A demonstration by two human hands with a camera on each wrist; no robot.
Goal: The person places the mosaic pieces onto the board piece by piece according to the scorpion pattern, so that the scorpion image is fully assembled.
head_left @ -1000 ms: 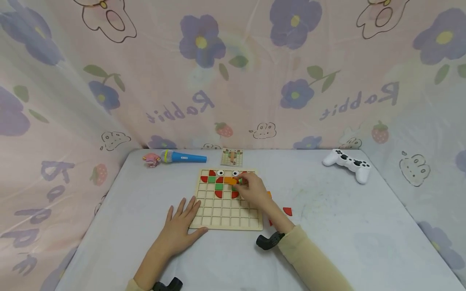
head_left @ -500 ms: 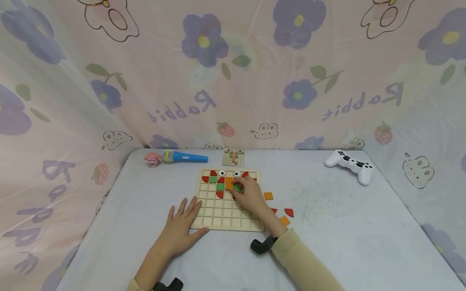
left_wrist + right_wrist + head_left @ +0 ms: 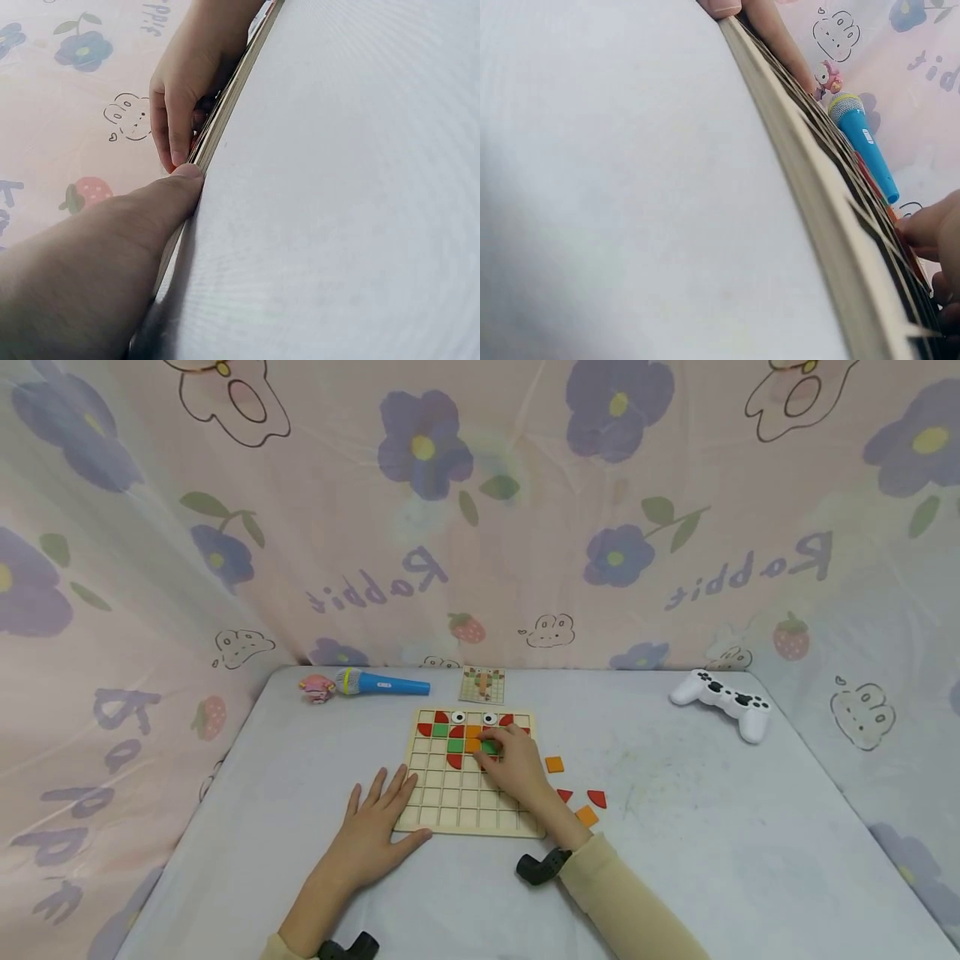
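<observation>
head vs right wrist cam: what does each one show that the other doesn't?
Head only: the white game controller, the loose orange and red tiles right of the board, the pattern card and the tiles laid in the grid's top rows. Right wrist only: the board's edge seen side-on, close. Both: the wooden grid board, the blue toy microphone, both hands on the board.

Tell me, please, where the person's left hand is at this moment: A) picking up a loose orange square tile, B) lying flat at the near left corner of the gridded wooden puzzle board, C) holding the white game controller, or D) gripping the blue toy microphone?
B: the left hand lies spread flat on the table, fingers straight, touching the near left corner of the gridded wooden puzzle board.
</observation>
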